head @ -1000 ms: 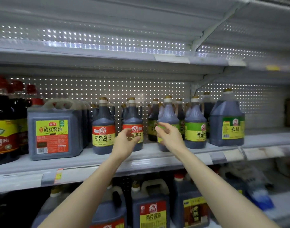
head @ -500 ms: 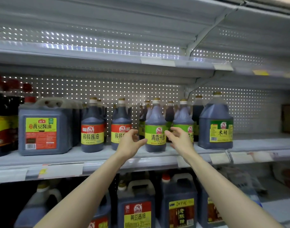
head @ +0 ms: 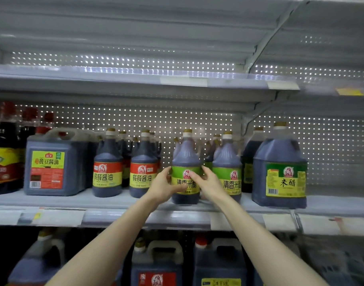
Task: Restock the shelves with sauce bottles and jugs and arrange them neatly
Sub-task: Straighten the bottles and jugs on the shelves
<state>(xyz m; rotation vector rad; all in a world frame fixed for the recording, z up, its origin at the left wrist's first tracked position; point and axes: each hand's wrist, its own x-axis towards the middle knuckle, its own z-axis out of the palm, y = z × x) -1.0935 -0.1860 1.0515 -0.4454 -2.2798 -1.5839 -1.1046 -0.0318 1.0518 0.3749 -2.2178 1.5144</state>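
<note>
Up on grey shelf (head: 73,200), left hand (head: 162,187) and right hand (head: 211,185) fingers grip green-label bottle (head: 186,155).

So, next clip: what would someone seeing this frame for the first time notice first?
The left hand and right hand together grip a green-labelled bottle at the front middle of the shelf. Just to its left stand two red-labelled bottles, and further right sits a big jug with a green and yellow label.
</note>
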